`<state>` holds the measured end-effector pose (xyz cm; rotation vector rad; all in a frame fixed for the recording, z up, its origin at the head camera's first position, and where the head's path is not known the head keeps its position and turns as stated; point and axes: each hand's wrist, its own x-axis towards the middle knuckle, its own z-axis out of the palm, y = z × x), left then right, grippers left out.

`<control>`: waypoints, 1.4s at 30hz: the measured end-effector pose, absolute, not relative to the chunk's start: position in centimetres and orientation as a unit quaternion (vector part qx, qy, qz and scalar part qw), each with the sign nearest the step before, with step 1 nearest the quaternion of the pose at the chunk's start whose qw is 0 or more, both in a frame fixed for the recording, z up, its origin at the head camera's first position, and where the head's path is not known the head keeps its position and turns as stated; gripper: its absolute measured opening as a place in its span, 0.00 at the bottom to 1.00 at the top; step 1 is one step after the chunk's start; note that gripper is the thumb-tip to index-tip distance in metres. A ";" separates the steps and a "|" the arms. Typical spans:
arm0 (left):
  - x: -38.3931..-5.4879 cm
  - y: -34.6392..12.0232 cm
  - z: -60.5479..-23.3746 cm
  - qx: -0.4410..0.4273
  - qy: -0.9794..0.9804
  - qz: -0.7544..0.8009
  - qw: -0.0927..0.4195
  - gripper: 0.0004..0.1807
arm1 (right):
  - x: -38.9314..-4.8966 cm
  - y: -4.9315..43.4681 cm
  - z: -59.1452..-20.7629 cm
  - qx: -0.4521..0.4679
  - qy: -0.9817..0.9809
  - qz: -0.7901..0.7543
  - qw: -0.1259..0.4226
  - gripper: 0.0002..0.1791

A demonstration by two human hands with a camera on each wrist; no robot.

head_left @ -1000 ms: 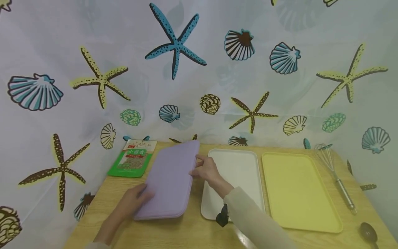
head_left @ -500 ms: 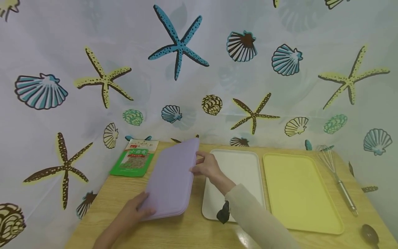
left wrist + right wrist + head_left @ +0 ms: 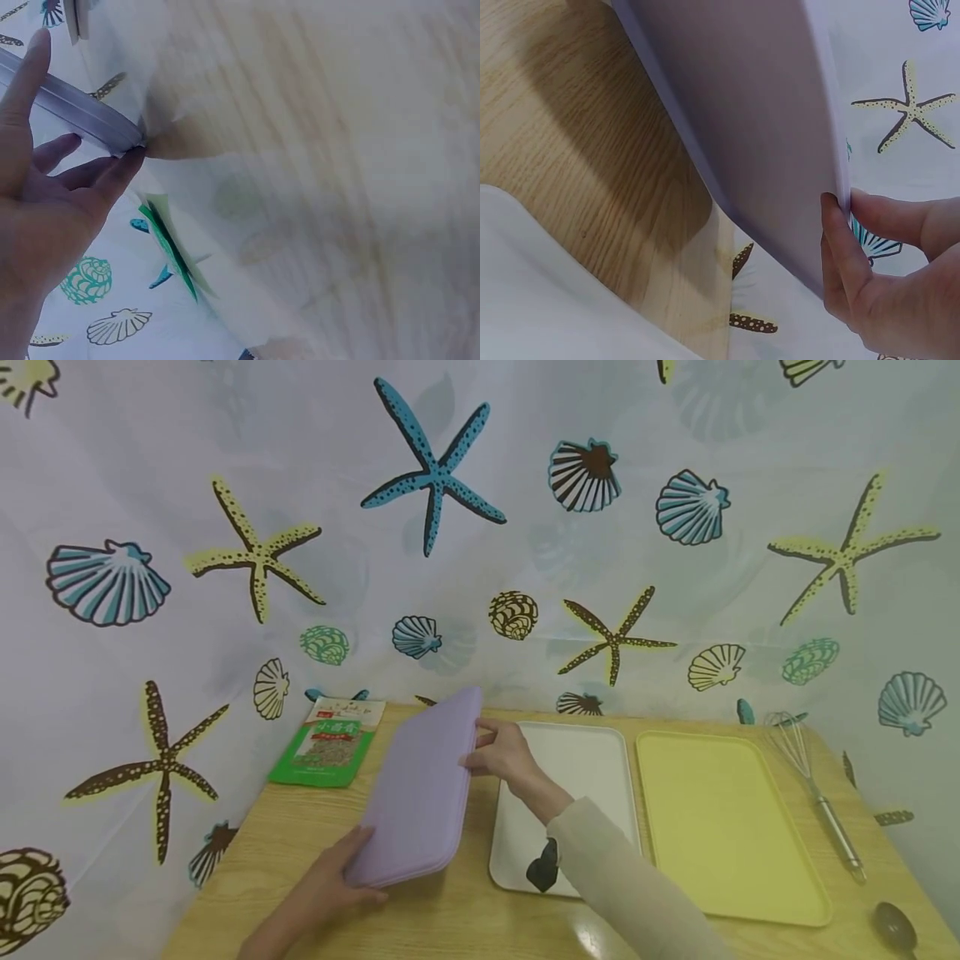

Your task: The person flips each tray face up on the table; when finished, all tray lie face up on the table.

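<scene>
A purple tray (image 3: pixel 420 785) stands tilted above the table, its right side raised. My left hand (image 3: pixel 326 885) holds its near left corner; in the left wrist view the thumb and fingers lie on opposite sides of the tray's edge (image 3: pixel 94 120). At the raised right edge, my right hand (image 3: pixel 510 764) pinches the rim between thumb and fingers, as the right wrist view shows with the hand (image 3: pixel 892 277) at the tray (image 3: pixel 742 97). Just right of it lies a white tray (image 3: pixel 564 827), partly covered by the right forearm.
A yellow tray (image 3: pixel 731 827) lies right of the white one. Farther right are a whisk (image 3: pixel 825 814) and a dark spoon (image 3: pixel 895 927). A green packet (image 3: pixel 326 747) sits at the back left. A patterned curtain (image 3: pixel 480 543) hangs behind the wooden table (image 3: pixel 442 927).
The purple tray has tilted a little more steeply, its right edge rising slightly. My left hand has shifted slightly right and down at its corner, and the right hand keeps its pinch.
</scene>
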<state>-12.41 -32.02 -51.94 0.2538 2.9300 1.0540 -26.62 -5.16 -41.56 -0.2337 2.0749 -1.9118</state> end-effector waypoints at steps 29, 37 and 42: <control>-10.6 -25.8 -46.0 -0.022 0.901 0.430 0.054 0.42 | -26.8 -6.2 -37.6 -0.115 0.703 -0.687 0.146 0.34; -9.9 -23.8 -43.2 0.032 0.884 0.466 -0.009 0.45 | -26.6 -6.7 -36.7 -0.115 0.697 -0.692 0.146 0.36; -9.8 -22.8 -41.6 0.073 0.884 0.460 -0.042 0.54 | -26.5 -7.1 -36.2 -0.120 0.695 -0.694 0.142 0.35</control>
